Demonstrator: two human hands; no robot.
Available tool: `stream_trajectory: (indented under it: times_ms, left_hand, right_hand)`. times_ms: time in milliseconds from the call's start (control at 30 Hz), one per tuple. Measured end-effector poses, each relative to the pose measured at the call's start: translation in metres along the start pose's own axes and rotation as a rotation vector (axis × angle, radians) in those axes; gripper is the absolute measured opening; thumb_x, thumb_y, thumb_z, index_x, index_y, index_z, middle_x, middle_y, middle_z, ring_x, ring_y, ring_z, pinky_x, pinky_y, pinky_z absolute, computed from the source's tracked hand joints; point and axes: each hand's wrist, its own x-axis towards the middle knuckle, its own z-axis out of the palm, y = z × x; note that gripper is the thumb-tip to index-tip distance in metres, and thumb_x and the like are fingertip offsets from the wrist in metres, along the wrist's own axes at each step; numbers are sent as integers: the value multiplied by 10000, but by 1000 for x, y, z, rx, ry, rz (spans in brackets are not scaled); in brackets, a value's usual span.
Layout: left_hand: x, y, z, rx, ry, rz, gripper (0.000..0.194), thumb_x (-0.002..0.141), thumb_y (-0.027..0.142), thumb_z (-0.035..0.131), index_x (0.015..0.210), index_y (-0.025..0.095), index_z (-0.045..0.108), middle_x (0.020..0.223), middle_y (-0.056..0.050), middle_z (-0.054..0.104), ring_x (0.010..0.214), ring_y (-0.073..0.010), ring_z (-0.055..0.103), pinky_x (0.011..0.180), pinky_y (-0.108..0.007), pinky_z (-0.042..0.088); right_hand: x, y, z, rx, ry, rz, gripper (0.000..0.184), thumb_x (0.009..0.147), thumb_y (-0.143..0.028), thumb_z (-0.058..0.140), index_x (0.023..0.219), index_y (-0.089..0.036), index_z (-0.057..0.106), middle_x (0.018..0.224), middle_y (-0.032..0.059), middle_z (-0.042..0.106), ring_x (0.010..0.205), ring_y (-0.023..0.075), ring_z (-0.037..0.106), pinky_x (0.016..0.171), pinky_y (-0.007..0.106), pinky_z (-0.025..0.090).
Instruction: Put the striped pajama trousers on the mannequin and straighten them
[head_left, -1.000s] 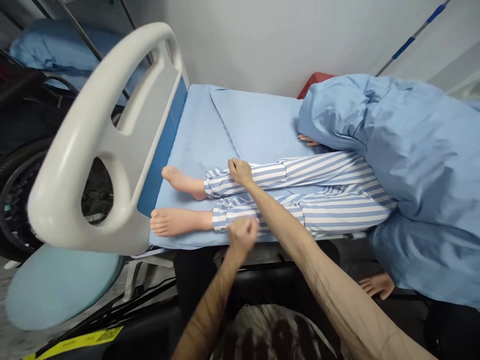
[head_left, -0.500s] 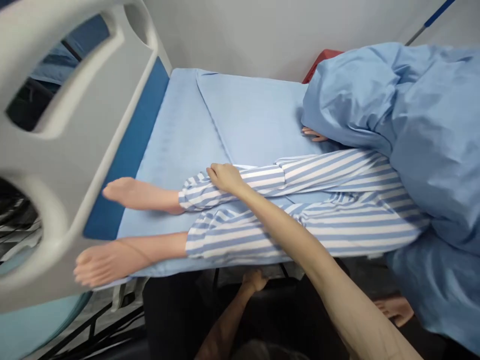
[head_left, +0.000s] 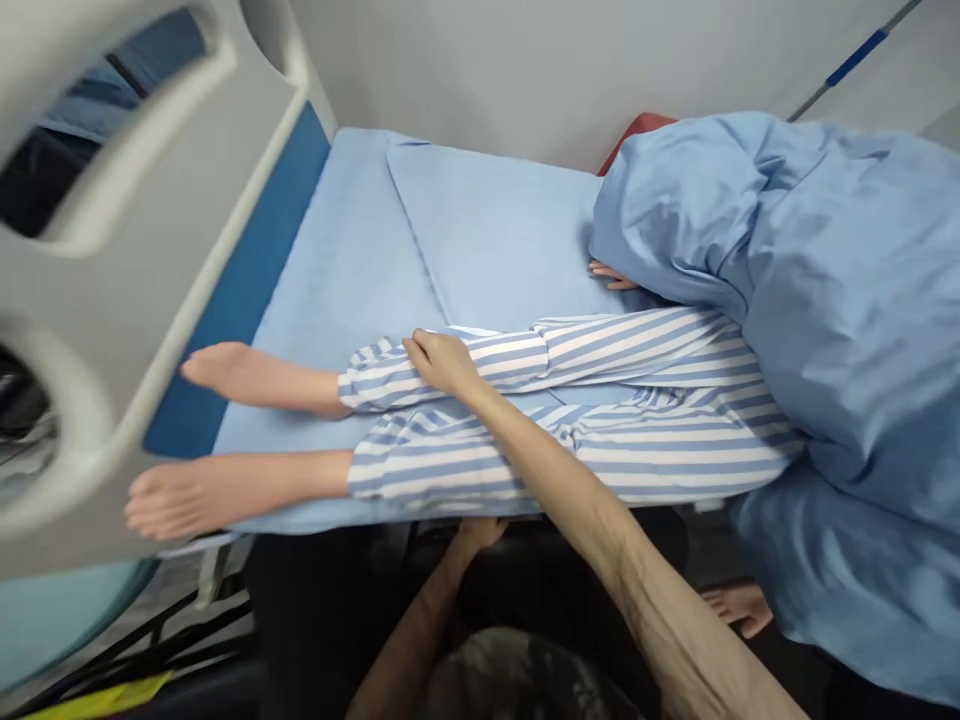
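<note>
My right hand [head_left: 441, 362] lies over the far lower leg of a figure that looks like a manikin, its fingers curled round the striped trouser leg [head_left: 510, 362]. That arm crosses above the near trouser leg [head_left: 450, 468]. Low at the near mattress edge is my left hand [head_left: 480, 532], its fingers looking curled; what they hold, if anything, is hidden. Two bare feet, a far foot [head_left: 225, 372] and a near foot [head_left: 172, 498], point toward the footboard. A blue quilt [head_left: 847, 300] covers the figure's upper part.
A grey and blue footboard [head_left: 180, 240] stands at the left. Blue sheet [head_left: 480, 230] covers the mattress. The figure's far hand [head_left: 613, 276] shows under the quilt; another hand [head_left: 739, 605] hangs by the near side. A red object [head_left: 637, 135] lies by the wall, below a blue-gripped pole [head_left: 857, 58].
The view has shifted, so the bed and legs sit slightly further left. My right hand stays on the far trouser leg. My left hand is closer to the mattress edge.
</note>
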Motion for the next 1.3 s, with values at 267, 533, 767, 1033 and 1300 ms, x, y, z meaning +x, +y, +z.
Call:
stream_trajectory:
  times_ms: [267, 533, 767, 1033, 1300]
  left_hand:
    - [-56, -14, 32, 153, 200, 100, 544, 902, 410, 275, 1229, 134, 611, 1223, -189, 619, 1200, -297, 517, 1066, -438, 325]
    - [-72, -28, 47, 140, 303, 153, 596, 875, 419, 308, 1357, 142, 524, 1331, -198, 545, 1273, -324, 437, 1148, -471, 225]
    - [-84, -36, 51, 142, 306, 121, 729, 783, 469, 506, 1446, 178, 423, 1467, -187, 415, 1409, -343, 282, 1199, -437, 85]
    - [-94, -17, 54, 184, 345, 20, 701, 741, 292, 585, 1419, 171, 454, 1480, -180, 405, 1427, -342, 266, 1186, -473, 140]
    - [-143, 22, 46, -30, 724, 76, 349, 806, 205, 451, 1077, 177, 668, 1120, -85, 669, 1104, -200, 583, 1017, -345, 423]
  right_hand:
    - [-74, -19, -54, 120, 132, -81, 266, 964, -265, 406, 797, -164, 588, 791, 29, 615, 755, 115, 503, 723, 221, 334]
    - [-218, 37, -48, -85, 258, 155, 285, 940, -332, 394, 889, -155, 612, 873, 96, 667, 856, 203, 575, 773, 287, 367]
    - [-221, 27, -44, -309, 174, 299, 309, 933, -348, 424, 863, -161, 660, 786, 79, 695, 733, 174, 579, 718, 285, 301]
    - [-222, 18, -48, -323, 173, 355, 329, 942, -327, 398, 895, -156, 675, 870, 89, 719, 799, 183, 620, 732, 281, 299]
    - [-228, 13, -57, -259, 171, 362, 347, 947, -327, 401, 941, -137, 692, 905, 123, 725, 858, 206, 649, 762, 281, 343]
